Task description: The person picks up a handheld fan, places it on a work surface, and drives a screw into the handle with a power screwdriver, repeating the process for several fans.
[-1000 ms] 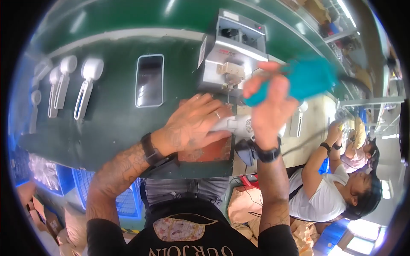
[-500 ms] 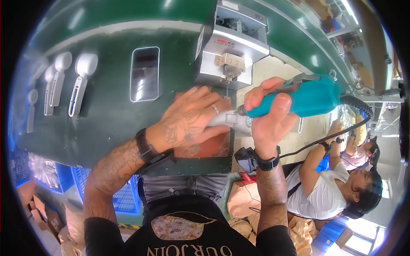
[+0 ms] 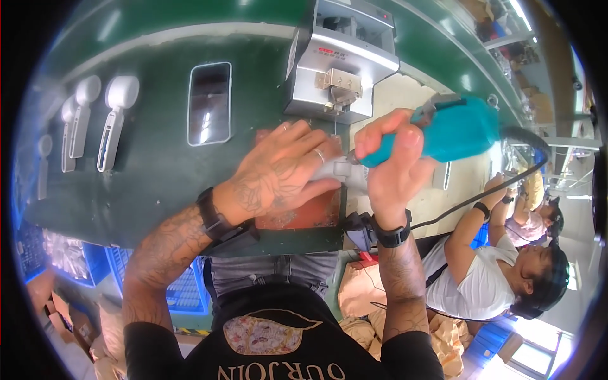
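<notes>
My left hand (image 3: 282, 166) is closed over a white handheld fan (image 3: 342, 170), pressing it down on a reddish-brown pad (image 3: 297, 218). Its fingers hide most of the handle. A teal electric screwdriver (image 3: 459, 132) lies in my right hand (image 3: 399, 158), fingers and thumb wrapped round its front end. The tool is nearly level, its tip pointing left at the fan's joint. Whether the tip touches a screw there is too small to tell. My right hand covers much of the fan's round head.
Several similar white fans (image 3: 113, 136) lie at the table's left, and a phone (image 3: 210, 104) rests nearer the middle. A silver machine (image 3: 342, 63) stands beyond my hands. The screwdriver's black cable (image 3: 481, 212) hangs on the right, near a seated co-worker (image 3: 484, 272).
My right hand and the screwdriver have shifted slightly left and up, and now cover more of the fan's round head. My left hand keeps its hold. The whole view has shifted a little.
</notes>
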Available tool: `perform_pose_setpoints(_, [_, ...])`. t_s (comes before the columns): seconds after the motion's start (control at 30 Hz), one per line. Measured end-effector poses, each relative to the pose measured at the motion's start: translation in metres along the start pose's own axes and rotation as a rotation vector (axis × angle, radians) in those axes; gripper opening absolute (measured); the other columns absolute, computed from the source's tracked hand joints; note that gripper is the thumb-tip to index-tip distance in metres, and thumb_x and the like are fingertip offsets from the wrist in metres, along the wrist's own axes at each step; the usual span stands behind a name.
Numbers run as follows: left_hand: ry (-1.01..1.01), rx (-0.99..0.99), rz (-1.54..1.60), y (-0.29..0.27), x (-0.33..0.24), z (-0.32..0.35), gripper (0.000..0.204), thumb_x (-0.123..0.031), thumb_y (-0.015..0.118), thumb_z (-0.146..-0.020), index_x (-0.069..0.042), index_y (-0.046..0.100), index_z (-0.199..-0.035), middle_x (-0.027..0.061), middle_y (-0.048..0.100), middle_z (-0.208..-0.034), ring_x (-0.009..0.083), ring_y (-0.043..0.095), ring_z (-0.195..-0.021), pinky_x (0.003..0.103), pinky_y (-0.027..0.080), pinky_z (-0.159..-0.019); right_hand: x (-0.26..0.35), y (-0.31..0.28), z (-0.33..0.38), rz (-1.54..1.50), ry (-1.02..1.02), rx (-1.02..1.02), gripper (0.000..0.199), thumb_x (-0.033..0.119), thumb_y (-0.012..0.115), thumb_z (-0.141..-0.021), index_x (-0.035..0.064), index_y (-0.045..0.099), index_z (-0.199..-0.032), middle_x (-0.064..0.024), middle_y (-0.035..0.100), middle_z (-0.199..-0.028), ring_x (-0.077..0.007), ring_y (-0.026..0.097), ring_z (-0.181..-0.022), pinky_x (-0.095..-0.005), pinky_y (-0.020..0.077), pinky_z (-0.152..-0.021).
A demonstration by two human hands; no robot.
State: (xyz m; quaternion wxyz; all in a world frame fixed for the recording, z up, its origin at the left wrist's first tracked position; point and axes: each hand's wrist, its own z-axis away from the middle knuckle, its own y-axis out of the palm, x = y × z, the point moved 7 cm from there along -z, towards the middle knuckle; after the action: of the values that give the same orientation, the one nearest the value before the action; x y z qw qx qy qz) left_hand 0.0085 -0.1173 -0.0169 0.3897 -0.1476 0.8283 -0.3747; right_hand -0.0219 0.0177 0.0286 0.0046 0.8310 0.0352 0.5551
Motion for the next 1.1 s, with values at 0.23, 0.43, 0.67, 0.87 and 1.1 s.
perform_pose_setpoints(0.23, [0.053, -0.026, 0.029, -0.005, -0.002, 0.003, 0.043, -0.031, 0.071, -0.084, -0.003, 0.061, -0.115, 0.0090, 0.058, -0.103, 0.0281, 0.054, -0.095, 0.040, 0.045, -0.084, 0.021, 0.012, -0.043, 0.059, -0.067, -0.118, 0.055, 0.049, 0.050, -0.102, -0.0050, 0.054, -0.107, -0.0086, 0.056, -0.071, -0.0183, 0.057, -0.062, -0.0309, 0.0460, -0.057])
perform_pose_setpoints(0.43, [0.061, -0.031, 0.030, -0.005, -0.002, 0.005, 0.041, -0.028, 0.069, -0.085, -0.003, 0.060, -0.116, 0.0092, 0.058, -0.103, 0.0281, 0.053, -0.096, 0.040, 0.045, -0.084, 0.003, 0.029, -0.060, 0.004, -0.251, -0.027, 0.042, 0.038, 0.054, -0.103, -0.0040, 0.054, -0.104, -0.0087, 0.058, -0.073, -0.0194, 0.058, -0.065, -0.0323, 0.0484, -0.061])
perform_pose_setpoints(0.67, [0.043, -0.003, 0.028, -0.006, 0.000, 0.006, 0.039, -0.024, 0.066, -0.085, -0.003, 0.060, -0.117, 0.0089, 0.058, -0.102, 0.0282, 0.053, -0.097, 0.040, 0.046, -0.085, 0.002, 0.032, -0.051, 0.057, -0.102, 0.007, 0.041, 0.038, 0.053, -0.103, -0.0029, 0.054, -0.103, -0.0086, 0.056, -0.070, -0.0191, 0.056, -0.063, -0.0331, 0.0478, -0.060])
perform_pose_setpoints(0.87, [0.039, -0.015, 0.010, -0.003, -0.001, 0.001, 0.036, -0.023, 0.067, -0.087, -0.004, 0.062, -0.117, 0.0092, 0.059, -0.103, 0.0278, 0.054, -0.098, 0.039, 0.045, -0.086, 0.032, -0.001, -0.001, -0.012, -0.011, -0.064, 0.062, 0.057, 0.056, -0.097, -0.0036, 0.054, -0.109, -0.0082, 0.053, -0.067, -0.0185, 0.052, -0.058, -0.0329, 0.0438, -0.055])
perform_pose_setpoints(1.1, [0.018, 0.003, 0.041, -0.005, -0.003, 0.002, 0.038, -0.025, 0.068, -0.087, -0.005, 0.062, -0.118, 0.0086, 0.059, -0.105, 0.0270, 0.054, -0.097, 0.039, 0.045, -0.086, 0.020, -0.014, 0.023, 0.037, 0.007, -0.100, 0.069, 0.063, 0.055, -0.095, -0.0043, 0.051, -0.111, -0.0082, 0.053, -0.066, -0.0184, 0.052, -0.056, -0.0321, 0.0430, -0.054])
